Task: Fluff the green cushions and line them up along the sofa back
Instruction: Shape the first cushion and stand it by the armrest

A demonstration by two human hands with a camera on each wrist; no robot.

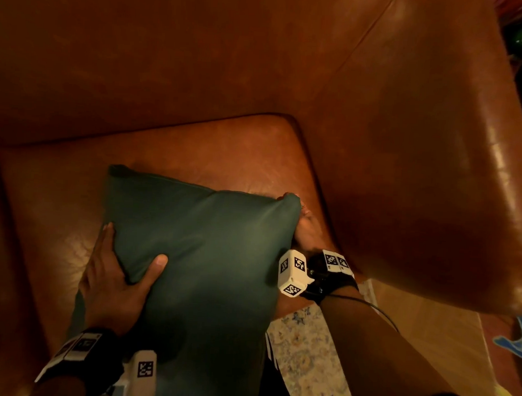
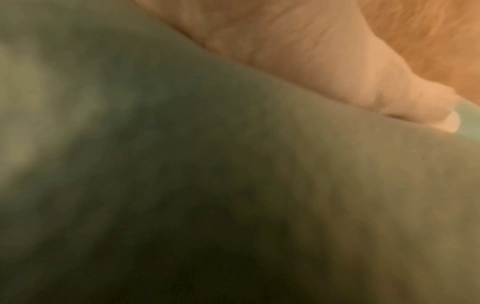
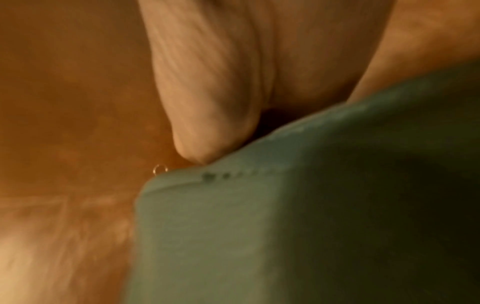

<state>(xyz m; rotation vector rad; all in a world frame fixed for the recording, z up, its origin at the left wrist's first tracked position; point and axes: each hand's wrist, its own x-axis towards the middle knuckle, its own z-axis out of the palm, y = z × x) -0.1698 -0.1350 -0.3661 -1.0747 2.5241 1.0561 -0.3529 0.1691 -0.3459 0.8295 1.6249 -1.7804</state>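
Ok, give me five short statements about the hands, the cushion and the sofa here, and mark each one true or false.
1. Both hands hold the dark green fabric cushion. True: the left hand grips its left edge, the right hand its right edge.
2. The cushion stands against the brown leather sofa back. False: it is held over the brown leather seat cushion, apart from the back.
3. Three green cushions are in view. False: only one shows.
4. A patterned rug lies on the floor in front of the sofa. True.
5. The left thumb is hidden under the cushion. False: it lies on the top face.
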